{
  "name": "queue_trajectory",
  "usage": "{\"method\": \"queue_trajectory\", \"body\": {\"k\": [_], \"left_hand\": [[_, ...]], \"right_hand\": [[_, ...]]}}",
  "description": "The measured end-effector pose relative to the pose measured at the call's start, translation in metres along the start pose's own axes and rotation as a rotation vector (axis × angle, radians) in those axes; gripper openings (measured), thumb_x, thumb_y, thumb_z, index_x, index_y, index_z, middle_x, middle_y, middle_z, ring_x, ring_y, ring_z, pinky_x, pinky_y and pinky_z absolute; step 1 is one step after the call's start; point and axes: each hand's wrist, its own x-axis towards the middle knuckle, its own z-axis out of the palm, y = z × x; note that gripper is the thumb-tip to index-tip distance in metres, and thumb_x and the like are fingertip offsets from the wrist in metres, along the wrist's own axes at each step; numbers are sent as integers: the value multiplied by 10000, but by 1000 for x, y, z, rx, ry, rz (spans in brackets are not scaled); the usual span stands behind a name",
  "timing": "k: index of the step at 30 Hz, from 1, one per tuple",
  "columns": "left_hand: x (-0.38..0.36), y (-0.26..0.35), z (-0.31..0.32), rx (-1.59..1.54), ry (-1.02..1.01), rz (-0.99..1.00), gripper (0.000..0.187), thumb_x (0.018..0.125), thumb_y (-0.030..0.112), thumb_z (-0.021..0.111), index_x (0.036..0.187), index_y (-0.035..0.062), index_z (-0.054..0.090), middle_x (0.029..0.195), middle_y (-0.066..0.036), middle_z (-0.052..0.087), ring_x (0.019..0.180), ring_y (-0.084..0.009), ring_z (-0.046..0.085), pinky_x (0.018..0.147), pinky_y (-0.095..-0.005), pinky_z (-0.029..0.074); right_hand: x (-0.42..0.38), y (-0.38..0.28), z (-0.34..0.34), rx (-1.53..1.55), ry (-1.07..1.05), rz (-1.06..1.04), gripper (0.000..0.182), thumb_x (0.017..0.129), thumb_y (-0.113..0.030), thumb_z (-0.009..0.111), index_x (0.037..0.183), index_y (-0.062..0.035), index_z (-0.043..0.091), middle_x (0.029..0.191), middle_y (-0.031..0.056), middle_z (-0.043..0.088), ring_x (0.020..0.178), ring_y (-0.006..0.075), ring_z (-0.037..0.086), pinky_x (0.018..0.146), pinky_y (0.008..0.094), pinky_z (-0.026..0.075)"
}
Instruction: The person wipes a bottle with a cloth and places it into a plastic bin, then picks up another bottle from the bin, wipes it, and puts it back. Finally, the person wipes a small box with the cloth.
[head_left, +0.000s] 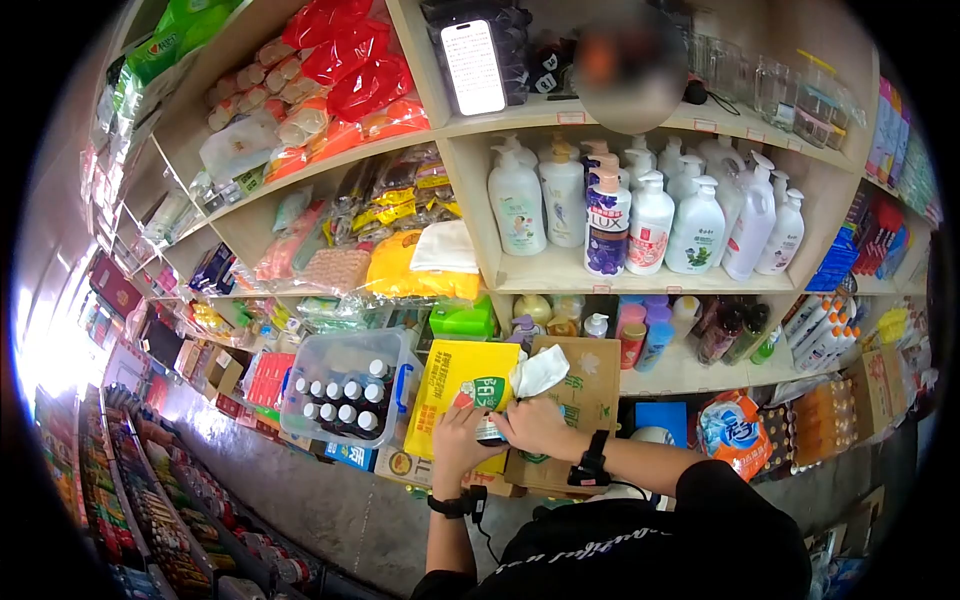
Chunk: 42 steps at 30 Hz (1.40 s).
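My left hand [460,443] and my right hand [537,426] are close together over a yellow carton [443,380], with fingers closed. Between them shows a small item with a white and teal label [489,429], gripped from both sides; I cannot tell its exact kind. Just beyond my right fingers, a crumpled white cloth [540,370] lies across the yellow carton and a brown cardboard box [593,385]. To the left stands a clear plastic bin [341,350] of dark bottles with white caps [346,413].
Ahead, a wooden shelf [560,272] carries white pump bottles [517,205] and a purple LUX bottle [607,230]. Higher up stands a lit phone [473,70]. A folded white cloth [444,247] rests on yellow packs at left. An orange-and-blue bag [735,432] sits at right.
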Motion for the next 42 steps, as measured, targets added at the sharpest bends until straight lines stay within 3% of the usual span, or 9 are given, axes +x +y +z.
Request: {"method": "queue_trajectory", "body": {"k": [7,12,15,22,31,32,36,39,42], "left_hand": [[5,7,-6,-10,35,14,646,545,451,947,1054,97,767,988,-75,756,905,-289,684,826,-413,542],[4,7,-5,13,46,40,637,544,446,946,1049,100,770,983,-71,755,902,-287,682,818,-408,540],[4,9,-7,21,40,38,633,540,439,948,1048,104,772,985,-74,756,909,-288,681,823,-416,540],[5,5,-6,1,-34,27,661,513,433,956,1070,132,767,1036,-47,750,979,-254,672,855,-394,508],[7,1,-9,-46,-54,44,646,547,475,944,1051,106,779,1025,-95,755,964,-294,694,864,-409,542],[7,3,-12,-41,-52,45,648,547,475,944,1050,102,779,1027,-98,755,967,-294,695,868,-410,543],[7,2,-12,-43,-40,47,659,542,471,946,1050,88,776,1038,-104,754,982,-299,697,879,-411,547],[7,1,-12,-71,-14,56,623,535,427,949,1036,110,760,995,-67,732,963,-280,675,839,-407,540],[6,-2,-11,-63,-12,65,620,557,445,945,1047,112,762,1014,-77,738,973,-285,685,835,-408,549]], "right_hand": [[26,23,12,123,-230,85,666,1077,-467,376,799,20,735,729,268,700,685,469,699,694,557,563],[49,48,34,352,-605,206,717,1088,-505,260,1162,51,706,1208,310,689,1137,484,648,1017,530,479],[57,56,46,374,-671,212,728,1087,-521,252,1284,54,653,1368,310,617,1250,460,602,1084,492,441],[37,43,3,526,-624,334,875,1009,-662,372,1300,122,630,1321,352,634,1213,402,638,1042,421,469],[29,60,30,581,-582,255,690,1025,-578,405,1209,22,693,1210,340,684,1077,410,675,932,448,500],[25,54,16,549,-565,318,819,1028,-611,365,1167,135,674,1151,369,689,1053,443,693,924,457,516],[8,48,11,473,-324,246,766,1038,-576,399,985,123,705,925,359,694,816,496,693,740,543,538],[-3,33,-5,405,-234,405,734,1039,-548,432,876,113,706,872,335,699,792,486,689,740,551,542],[-13,22,-9,205,-103,279,672,1029,-514,486,750,57,705,707,267,681,631,443,677,629,533,548]]}}
